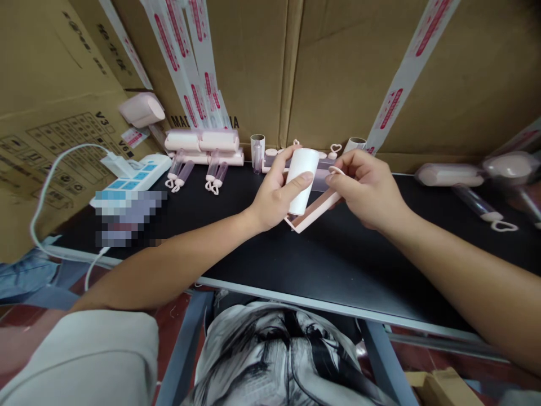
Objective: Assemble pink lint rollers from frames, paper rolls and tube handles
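Observation:
My left hand [273,200] is closed around a white lint roll [299,183], the thumb lying across its front. In my right hand [369,189] is a pink lint roller holder [315,214], a trough-shaped piece slanting down and left from the fingers. Its near end passes below the roll; whether the two touch I cannot tell. A small pink loop shows at my right fingertips. Behind the hands, more pink lint roller parts [274,163] lie on the black table [270,265], partly hidden. A cardboard tube [257,149] stands upright left of them.
Assembled pink lint rollers [203,144] with heart-shaped loops are stacked at the back left. Others in clear wrap [450,175] lie at the right. A white power strip [133,177] with cables sits at the left. Large cardboard boxes [346,73] wall off the back.

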A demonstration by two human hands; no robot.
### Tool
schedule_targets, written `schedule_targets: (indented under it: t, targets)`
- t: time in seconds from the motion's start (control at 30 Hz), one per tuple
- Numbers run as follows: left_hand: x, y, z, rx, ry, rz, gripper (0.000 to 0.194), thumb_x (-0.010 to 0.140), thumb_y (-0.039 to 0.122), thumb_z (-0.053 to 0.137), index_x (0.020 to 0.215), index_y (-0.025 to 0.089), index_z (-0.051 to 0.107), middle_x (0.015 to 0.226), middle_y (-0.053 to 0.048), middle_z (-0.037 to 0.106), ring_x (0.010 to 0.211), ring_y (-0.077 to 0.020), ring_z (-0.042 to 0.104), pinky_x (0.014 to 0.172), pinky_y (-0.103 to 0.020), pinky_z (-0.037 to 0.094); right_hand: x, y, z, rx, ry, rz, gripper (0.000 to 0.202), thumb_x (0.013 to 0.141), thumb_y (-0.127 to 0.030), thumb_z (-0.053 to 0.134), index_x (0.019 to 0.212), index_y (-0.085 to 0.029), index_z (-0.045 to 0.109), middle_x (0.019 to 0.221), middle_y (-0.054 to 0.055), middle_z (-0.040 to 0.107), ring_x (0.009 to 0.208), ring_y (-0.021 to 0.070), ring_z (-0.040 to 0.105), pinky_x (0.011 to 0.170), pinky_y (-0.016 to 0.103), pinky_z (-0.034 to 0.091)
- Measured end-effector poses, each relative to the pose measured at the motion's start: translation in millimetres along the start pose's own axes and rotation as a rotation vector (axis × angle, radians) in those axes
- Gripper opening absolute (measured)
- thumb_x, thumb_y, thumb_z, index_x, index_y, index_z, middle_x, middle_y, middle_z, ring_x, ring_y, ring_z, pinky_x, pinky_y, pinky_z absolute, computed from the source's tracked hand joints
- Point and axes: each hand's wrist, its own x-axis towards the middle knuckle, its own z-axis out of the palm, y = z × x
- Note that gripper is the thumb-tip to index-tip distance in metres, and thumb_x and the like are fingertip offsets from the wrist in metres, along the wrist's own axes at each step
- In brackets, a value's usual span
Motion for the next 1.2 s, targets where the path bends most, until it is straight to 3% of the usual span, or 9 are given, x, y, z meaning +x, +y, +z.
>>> schedule_targets:
  t: [0.23,0.47,0.57,0.73,0.87,1.2]
  targets:
    - [2.0,-3.1,-4.5,0.032,-0.092,-0.005,0.078,0.093,0.059,0.074,0.156,0.028,0.041,0.131,-0.009,0.067,0.107,-0.0273,0.069,0.095,-0.046,0.059,1.5,-0.8,-0.5,-0.019,0.063,0.002,0.025,0.081,-0.022,0.080,0.080,-0.026,0.055,0.064,-0.004,0.054,0.049,0.0141,0.053,0.043,0.031,0.048]
    - [7.7,-4.1,-8.9,0.099,-0.238,0.073,0.080,0.089,0.063,0.077,0.154,0.025,0.047,0.148,-0.012,0.062,0.126,-0.0308,0.064,0.108,-0.043,0.053,0.5,1.9,0.2,-0.106,0.101,-0.078,0.023,0.082,-0.020,0.076,0.081,-0.025,0.054,0.072,-0.003,0.053,0.058,0.0137,0.048,0.050,0.029,0.043]
    - [7.0,-0.4,-8.8,0.118,-0.255,0.011,0.079,0.092,0.065,0.072,0.156,0.026,0.046,0.156,-0.012,0.058,0.134,-0.0333,0.060,0.112,-0.045,0.051,-0.2,6.4,0.5,-0.118,0.095,-0.090,0.022,0.087,-0.026,0.075,0.083,-0.026,0.054,0.073,-0.003,0.053,0.061,0.0148,0.048,0.054,0.031,0.044]
    - [-1.5,3.8,0.5,0.098,-0.225,-0.018,0.079,0.096,0.066,0.065,0.161,0.028,0.040,0.166,-0.010,0.048,0.147,-0.0369,0.050,0.119,-0.048,0.046,-3.3,12.3,3.7,-0.095,0.067,-0.137,0.030,0.100,-0.051,0.067,0.090,-0.028,0.051,0.080,0.000,0.057,0.068,0.0187,0.056,0.062,0.034,0.050]
    - [-7.5,5.8,7.2,0.100,-0.199,-0.028,0.078,0.097,0.065,0.064,0.160,0.027,0.038,0.160,-0.011,0.052,0.144,-0.0363,0.052,0.118,-0.049,0.046,-7.1,6.4,6.7,-0.160,0.073,-0.140,0.041,0.103,-0.066,0.057,0.090,-0.028,0.053,0.079,0.002,0.058,0.069,0.0203,0.058,0.062,0.036,0.050]
    - [-0.1,18.2,6.5,0.153,-0.244,0.006,0.068,0.097,0.059,0.062,0.151,0.023,0.042,0.148,-0.012,0.059,0.135,-0.0336,0.056,0.114,-0.045,0.045,-9.1,2.4,11.3,-0.120,0.196,-0.257,0.042,0.104,-0.068,0.053,0.092,-0.028,0.053,0.085,0.005,0.059,0.082,0.0243,0.063,0.071,0.041,0.054]
